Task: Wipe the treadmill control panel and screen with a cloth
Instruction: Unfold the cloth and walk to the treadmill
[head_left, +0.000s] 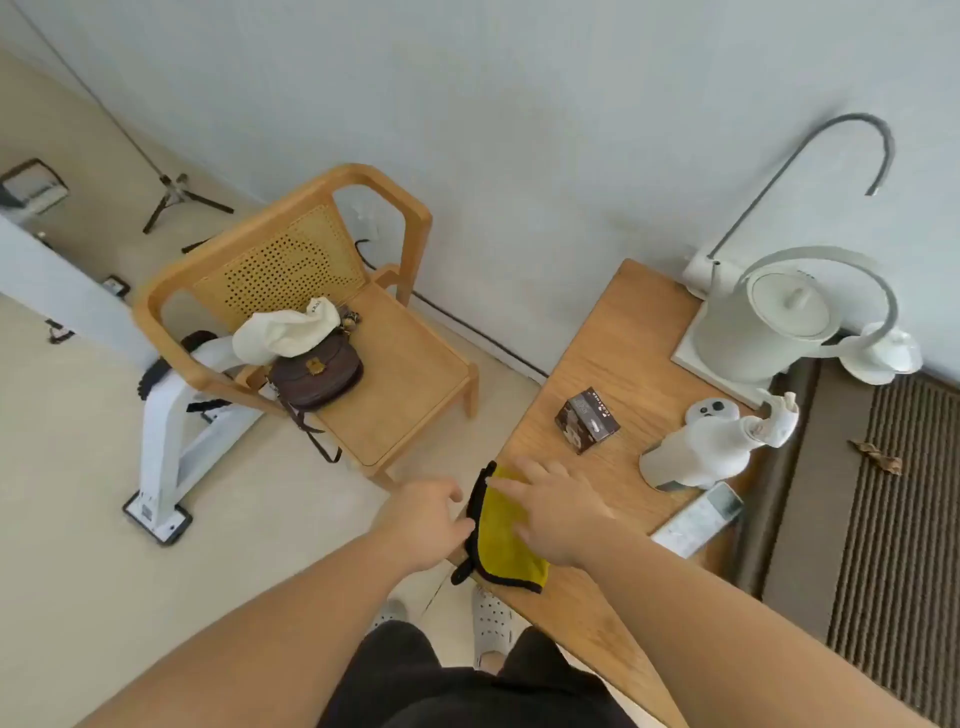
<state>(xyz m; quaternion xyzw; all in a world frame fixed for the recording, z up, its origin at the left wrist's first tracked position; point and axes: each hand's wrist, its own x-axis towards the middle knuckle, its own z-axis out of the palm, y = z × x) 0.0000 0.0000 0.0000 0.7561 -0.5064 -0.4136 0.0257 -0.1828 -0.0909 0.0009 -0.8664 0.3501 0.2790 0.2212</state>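
A yellow cloth (500, 540) with black trim lies on the near left corner of a wooden table (613, 353), partly over the edge. My right hand (558, 512) rests flat on top of the cloth with fingers spread. My left hand (428, 519) is at the cloth's left edge by the table side, its fingers curled at the black trim. A white machine frame (171, 415), possibly the treadmill, stands on the floor at the left; no control panel or screen is visible.
A wooden chair (395, 364) holds a brown bag (317, 374) and white hat (285, 330). On the table sit a small dark box (587, 421), a white dispenser (701, 452), a remote (696, 519) and a white kettle (769, 322). A tripod (179, 200) stands far left.
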